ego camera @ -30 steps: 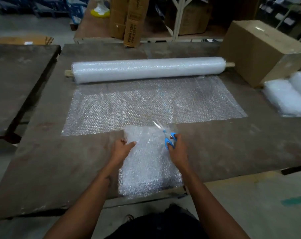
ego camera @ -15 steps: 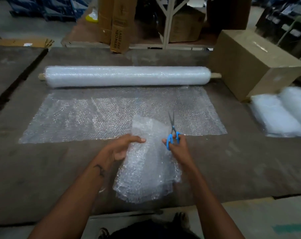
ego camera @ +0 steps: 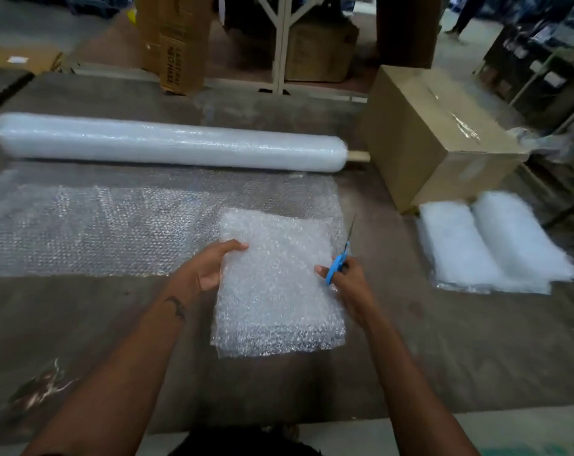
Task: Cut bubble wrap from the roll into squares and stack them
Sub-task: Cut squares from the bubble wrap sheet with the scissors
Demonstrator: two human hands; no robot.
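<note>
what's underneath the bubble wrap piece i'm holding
Under the cut bubble wrap piece: its far edge overlaps the unrolled bubble wrap sheet; the rest covers the brown wooden table. Anything beneath its middle is hidden.

Dark, worn tabletop (ego camera: 460,357) with pale scuffs near its left front. A sealed carton (ego camera: 433,139) stands at its right rear. Beyond the far edge: an upright printed box (ego camera: 177,44), a white frame (ego camera: 280,41) and a brown box (ego camera: 318,51) behind it.
</note>
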